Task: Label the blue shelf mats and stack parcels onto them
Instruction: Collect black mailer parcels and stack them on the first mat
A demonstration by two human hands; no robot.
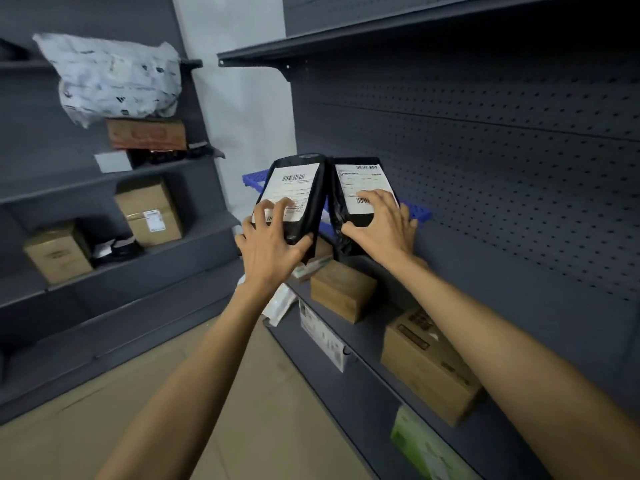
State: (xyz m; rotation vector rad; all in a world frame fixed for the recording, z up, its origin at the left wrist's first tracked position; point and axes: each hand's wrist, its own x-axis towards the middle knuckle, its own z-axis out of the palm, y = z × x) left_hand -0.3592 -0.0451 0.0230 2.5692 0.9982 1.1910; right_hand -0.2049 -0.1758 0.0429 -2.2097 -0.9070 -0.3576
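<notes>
**Operator:** Where do the parcels stand?

**Inspector:** Centre of the frame. The left black parcel (306,206) and the right black parcel (349,183) lie side by side on the blue shelf mat (252,177). They are close together along their long edges, and each has a white barcode label facing up. The mat shows as a corner to their left and a strip to their right. The left parcel's near end juts past the mat's front edge.

**Operator:** And my hands?

**Inspector:** Your left hand (273,245) grips the left parcel's near end, with the fingers spread over the label and the thumb hooked round its right edge. Your right hand (384,225) grips the right parcel, with the fingers curved over the label and the thumb along the near edge.

**Operator:** Anything else on record?

**Inspector:** On the shelf below, lower right, there are two cardboard boxes (427,368) and a green carton (420,448). In the upper left, a white poly bag (114,77) sits on top of boxed stock on grey shelving.
</notes>
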